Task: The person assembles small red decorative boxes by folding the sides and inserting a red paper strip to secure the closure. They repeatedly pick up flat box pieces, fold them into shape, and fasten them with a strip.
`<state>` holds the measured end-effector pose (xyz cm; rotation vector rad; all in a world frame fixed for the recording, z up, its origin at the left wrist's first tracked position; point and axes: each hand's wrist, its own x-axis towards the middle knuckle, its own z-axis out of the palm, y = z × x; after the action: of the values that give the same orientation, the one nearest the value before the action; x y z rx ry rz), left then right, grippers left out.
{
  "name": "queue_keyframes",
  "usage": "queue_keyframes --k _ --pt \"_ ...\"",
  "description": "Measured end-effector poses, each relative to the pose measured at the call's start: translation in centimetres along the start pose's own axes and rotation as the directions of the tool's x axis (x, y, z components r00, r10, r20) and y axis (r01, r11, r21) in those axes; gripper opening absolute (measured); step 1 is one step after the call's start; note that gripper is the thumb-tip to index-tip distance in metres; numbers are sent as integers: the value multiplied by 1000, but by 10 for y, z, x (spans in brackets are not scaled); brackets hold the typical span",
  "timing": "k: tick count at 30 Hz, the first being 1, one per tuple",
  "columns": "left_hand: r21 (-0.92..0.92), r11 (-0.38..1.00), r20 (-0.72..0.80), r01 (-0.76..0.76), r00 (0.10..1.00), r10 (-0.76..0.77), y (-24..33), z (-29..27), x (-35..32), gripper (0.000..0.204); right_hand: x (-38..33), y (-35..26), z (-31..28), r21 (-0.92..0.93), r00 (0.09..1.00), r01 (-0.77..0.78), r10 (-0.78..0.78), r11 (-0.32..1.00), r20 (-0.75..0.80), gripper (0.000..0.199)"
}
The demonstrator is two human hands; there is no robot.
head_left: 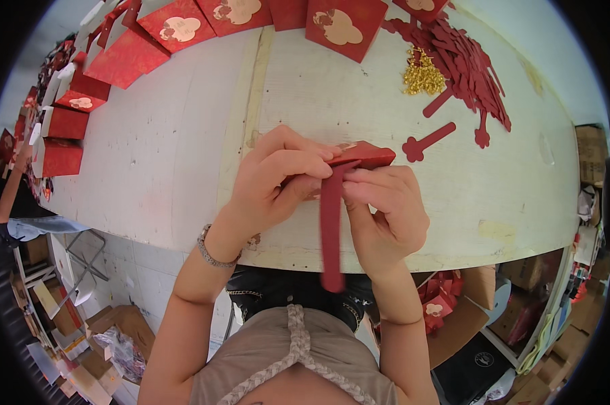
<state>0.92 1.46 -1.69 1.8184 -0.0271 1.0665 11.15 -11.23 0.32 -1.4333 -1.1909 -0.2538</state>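
Observation:
Close to the table's near edge, both hands meet at a small red paper box (376,156) that lies tilted and partly hidden by fingers. My left hand (276,172) is closed on the box's left part, its fingertips at the top of a dark red strap (331,233). That strap hangs down toward me past the table edge, its rounded end slightly blurred. My right hand (391,209) has its thumb and fingers pinched at the strap's upper end, against the box's near side. Whether a small fastener sits between those fingertips is hidden.
A loose flower-ended strap (429,142) lies right of the box. Beyond it are gold metal fasteners (422,73) and a heap of dark red straps (468,66). Red boxes (128,55) line the table's far and left edges. Another person's arm (12,183) shows far left.

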Motion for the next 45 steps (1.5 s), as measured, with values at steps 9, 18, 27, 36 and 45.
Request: queue_keyframes --k 9,18,27,36,45 --pt "147 975 53 165 983 -174 19 -9 10 14 28 -4 -11 -89 965 -192 204 977 162 29" --pt "623 720 451 -307 893 -9 62 -18 60 30 37 4 -17 -71 934 -145 160 987 321 19" --pt "636 392 518 -665 744 421 58 -46 54 11 37 7 -14 71 931 -229 197 971 308 17" --pt "615 195 615 -764 620 488 27 -33 89 29 32 12 -13 -24 963 -93 96 995 253 21" --pt "701 699 380 -145 905 -193 42 -28 87 17 27 4 -9 15 978 -11 8 1000 209 28"
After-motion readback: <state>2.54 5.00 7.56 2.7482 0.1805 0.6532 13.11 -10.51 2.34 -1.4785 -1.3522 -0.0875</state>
